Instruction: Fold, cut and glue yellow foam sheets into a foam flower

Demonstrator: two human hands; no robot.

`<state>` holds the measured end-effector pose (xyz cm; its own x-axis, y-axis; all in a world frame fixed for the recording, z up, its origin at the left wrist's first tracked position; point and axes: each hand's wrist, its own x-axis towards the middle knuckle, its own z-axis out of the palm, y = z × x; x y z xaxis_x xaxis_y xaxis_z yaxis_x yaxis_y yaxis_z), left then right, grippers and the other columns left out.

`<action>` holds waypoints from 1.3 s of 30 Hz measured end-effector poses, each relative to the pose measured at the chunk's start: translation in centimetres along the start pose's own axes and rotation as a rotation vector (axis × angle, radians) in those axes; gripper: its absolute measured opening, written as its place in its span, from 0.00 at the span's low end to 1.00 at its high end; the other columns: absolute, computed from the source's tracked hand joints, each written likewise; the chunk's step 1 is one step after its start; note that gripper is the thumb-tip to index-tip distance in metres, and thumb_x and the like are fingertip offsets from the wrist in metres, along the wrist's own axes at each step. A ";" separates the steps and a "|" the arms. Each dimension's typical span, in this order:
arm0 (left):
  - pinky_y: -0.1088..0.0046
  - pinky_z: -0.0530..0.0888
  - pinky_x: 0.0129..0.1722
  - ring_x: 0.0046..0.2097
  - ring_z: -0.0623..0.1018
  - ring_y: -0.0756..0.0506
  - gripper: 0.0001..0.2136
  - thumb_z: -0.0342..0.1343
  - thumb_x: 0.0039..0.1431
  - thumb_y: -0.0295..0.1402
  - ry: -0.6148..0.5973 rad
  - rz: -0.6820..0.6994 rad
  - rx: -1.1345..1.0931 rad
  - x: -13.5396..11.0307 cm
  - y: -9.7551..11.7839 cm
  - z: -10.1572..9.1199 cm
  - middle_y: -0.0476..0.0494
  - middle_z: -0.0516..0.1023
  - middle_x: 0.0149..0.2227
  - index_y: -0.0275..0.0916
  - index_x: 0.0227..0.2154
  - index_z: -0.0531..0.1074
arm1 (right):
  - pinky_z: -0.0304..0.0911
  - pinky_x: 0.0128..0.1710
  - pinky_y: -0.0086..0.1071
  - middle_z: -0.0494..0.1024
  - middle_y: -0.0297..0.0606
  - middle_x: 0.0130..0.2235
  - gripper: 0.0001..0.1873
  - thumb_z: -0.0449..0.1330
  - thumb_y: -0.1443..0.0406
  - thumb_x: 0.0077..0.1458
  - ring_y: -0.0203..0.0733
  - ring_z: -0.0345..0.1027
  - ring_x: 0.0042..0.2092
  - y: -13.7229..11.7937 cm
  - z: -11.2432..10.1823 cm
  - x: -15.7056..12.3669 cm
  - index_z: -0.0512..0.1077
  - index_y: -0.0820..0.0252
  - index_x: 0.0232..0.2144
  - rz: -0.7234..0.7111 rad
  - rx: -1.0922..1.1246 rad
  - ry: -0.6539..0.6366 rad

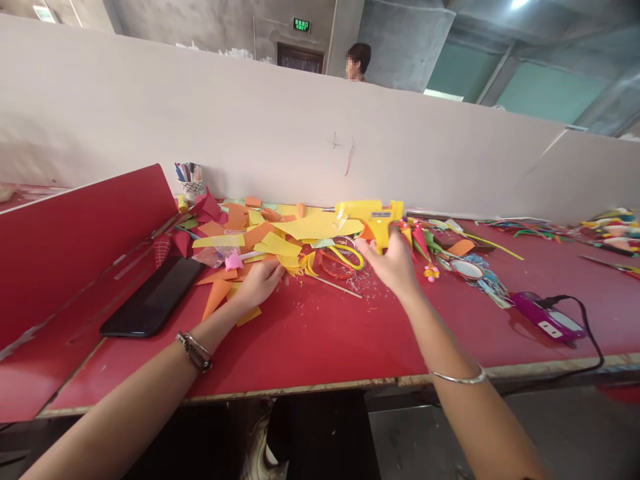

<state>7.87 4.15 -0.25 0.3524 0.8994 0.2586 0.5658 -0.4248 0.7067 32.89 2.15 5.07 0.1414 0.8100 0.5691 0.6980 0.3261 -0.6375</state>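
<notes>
My right hand [393, 263] is closed round the handle of a yellow glue gun [367, 217], held just above the red table [325, 333] with its nozzle pointing left. My left hand [260, 283] rests on the table with its fingers curled on orange and yellow paper scraps [280, 245]; what it grips, if anything, I cannot make out. A small pink piece on a white stick [235, 260] lies just left of that hand. A thin wooden stick [336, 287] lies between the hands.
A black phone [153, 300] lies at the left beside a raised red panel [75, 233]. A cup of pens [190, 181] stands at the back. Scissors, a purple device [547, 319] with a black cable, and craft bits lie right. A person stands beyond the white partition.
</notes>
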 end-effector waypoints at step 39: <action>0.78 0.63 0.23 0.20 0.67 0.53 0.17 0.38 0.57 0.36 -0.021 -0.021 -0.090 0.1 0.1 0.4 0.49 0.73 0.21 0.36 0.22 0.67 | 0.60 0.25 0.31 0.75 0.38 0.28 0.13 0.55 0.60 0.44 0.44 0.68 0.28 -0.5 4.8 -2.4 0.66 0.59 0.35 -0.140 -0.218 -0.060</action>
<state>8.29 4.10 -0.43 0.3574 0.9053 0.2294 0.5042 -0.3938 0.7686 28.86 2.39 1.52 -0.0041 0.7940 0.6079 0.8437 0.3291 -0.4241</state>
